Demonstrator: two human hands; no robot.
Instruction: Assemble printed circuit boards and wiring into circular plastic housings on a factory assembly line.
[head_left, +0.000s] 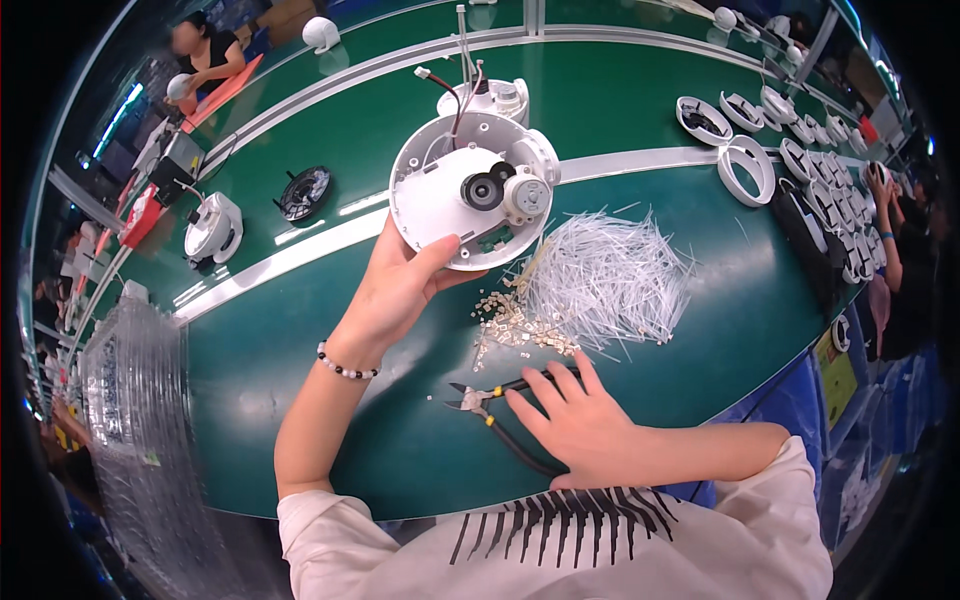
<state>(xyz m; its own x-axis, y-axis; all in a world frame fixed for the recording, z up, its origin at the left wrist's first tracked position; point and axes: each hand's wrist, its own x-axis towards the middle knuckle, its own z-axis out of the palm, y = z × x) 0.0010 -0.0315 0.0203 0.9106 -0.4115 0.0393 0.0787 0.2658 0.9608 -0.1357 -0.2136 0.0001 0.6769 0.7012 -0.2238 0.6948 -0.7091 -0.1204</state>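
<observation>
White housing (428, 205), black-and-yellow cutters (513, 447), green counter (745, 285), white strips (610, 280), off-white shirt (420, 565) with black streaks, black-and-white bracelet (345, 372)

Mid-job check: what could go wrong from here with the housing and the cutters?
1. Only the left hand holds the white round housing, raised above the table, so a slip might drop it.
2. A dark wire with a white connector sticks up past the housing's rim and could snag.
3. The cutters lie jaws apart under the right hand, near small pale pieces; a knock might scatter those.
</observation>
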